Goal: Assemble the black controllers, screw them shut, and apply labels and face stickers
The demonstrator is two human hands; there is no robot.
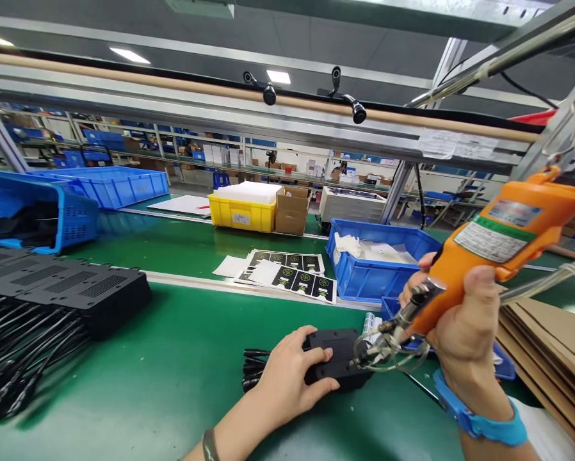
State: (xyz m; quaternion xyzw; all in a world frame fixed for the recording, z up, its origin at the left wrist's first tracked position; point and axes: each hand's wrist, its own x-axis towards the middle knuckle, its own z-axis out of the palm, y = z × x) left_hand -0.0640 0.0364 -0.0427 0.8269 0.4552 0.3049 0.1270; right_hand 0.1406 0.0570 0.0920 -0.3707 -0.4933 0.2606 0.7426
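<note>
My left hand (292, 368) is closed around the near side of a black plastic box (338, 352) that lies on the green bench top. Black cable connectors (253, 368) stick out from the box's left end. In my right hand (465, 314) I grip an orange electric screwdriver (484, 240), tilted with its tip end down to the left. Its metal front and clear tubing (388, 339) are over the right end of the box. Whether the bit touches a screw I cannot tell. A blue strap (479, 410) circles my right wrist.
Several black boxes with cables (80, 288) stand at left beside blue crates (76, 214). Printed label sheets (292, 275), a yellow bin (242, 214) and a blue bin (376, 278) are farther back. Cardboard sheets (551, 358) lean at right. Metal framing crosses above.
</note>
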